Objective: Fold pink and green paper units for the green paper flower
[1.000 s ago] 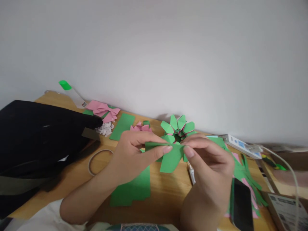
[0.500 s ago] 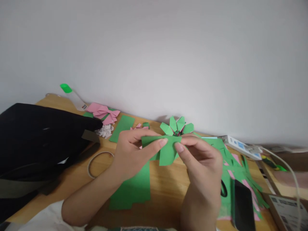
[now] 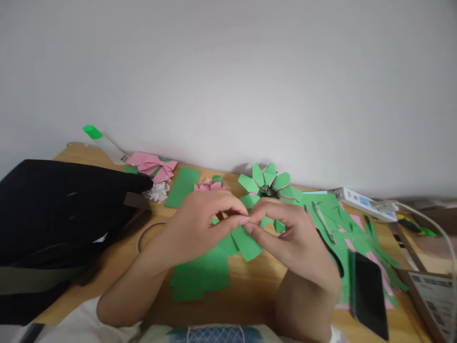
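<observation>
My left hand [image 3: 207,224] and my right hand [image 3: 285,233] meet at the fingertips, both pinching a folded green paper piece [image 3: 247,244]. Most of the piece hangs below the fingers, and its pinched edge is hidden. Right behind my hands is a green flower-like paper ring [image 3: 264,178] with pink edges. Green paper sheets [image 3: 200,276] lie on the table under my left forearm. A small pink folded paper shape [image 3: 209,185] shows just past my left hand.
Black cloth or bag [image 3: 64,209] covers the left side. Green and pink scraps [image 3: 342,228], a pen [image 3: 323,222], a phone [image 3: 369,293] and a power strip [image 3: 367,205] are at the right. A green-capped bottle [image 3: 107,145] stands at the back left.
My fingertips have come together on the green piece, which was held wide before and now hangs tilted. The view has shifted slightly, showing more of the paper ring and the pen.
</observation>
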### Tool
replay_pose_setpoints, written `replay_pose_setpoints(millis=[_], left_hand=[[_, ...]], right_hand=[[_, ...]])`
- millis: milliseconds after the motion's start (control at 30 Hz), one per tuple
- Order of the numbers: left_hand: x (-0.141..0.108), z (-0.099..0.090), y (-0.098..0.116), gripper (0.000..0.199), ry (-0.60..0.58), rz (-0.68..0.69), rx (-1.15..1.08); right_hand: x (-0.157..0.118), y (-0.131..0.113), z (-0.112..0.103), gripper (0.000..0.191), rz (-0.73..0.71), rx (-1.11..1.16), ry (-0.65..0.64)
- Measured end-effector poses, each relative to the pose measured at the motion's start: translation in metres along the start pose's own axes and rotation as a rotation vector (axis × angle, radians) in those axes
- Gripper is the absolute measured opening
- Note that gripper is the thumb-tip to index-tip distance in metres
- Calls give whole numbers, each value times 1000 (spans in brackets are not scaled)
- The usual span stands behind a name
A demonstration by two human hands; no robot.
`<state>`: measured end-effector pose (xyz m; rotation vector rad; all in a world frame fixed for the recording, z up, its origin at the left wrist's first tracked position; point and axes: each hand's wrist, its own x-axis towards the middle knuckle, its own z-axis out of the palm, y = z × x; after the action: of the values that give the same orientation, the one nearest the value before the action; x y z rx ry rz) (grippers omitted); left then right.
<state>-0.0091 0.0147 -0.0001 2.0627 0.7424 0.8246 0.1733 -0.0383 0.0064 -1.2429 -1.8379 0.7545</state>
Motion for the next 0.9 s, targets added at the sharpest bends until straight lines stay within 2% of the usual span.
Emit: replay_pose_setpoints(millis=[133, 567, 633, 767, 833, 900], left_hand=[[-1, -2, -2, 17, 7, 35, 98], [-2, -3, 1, 18, 125, 118, 186], [-3, -5, 1, 16, 190, 127, 204], [-7, -10, -2, 14, 399, 111, 245], [-8, -12, -5, 11, 499, 118, 237], [-8, -14, -8, 10, 547, 135, 210]], right_hand=[[1, 0, 2, 14, 22, -4, 15], [1, -2, 6, 14, -86, -75, 112], [-1, -2, 2, 14, -84, -94, 116], [-7, 0, -11, 15, -61, -146, 134], [-10, 1, -17, 16, -43, -172, 172], [-11, 2, -19, 15, -24, -163, 249]])
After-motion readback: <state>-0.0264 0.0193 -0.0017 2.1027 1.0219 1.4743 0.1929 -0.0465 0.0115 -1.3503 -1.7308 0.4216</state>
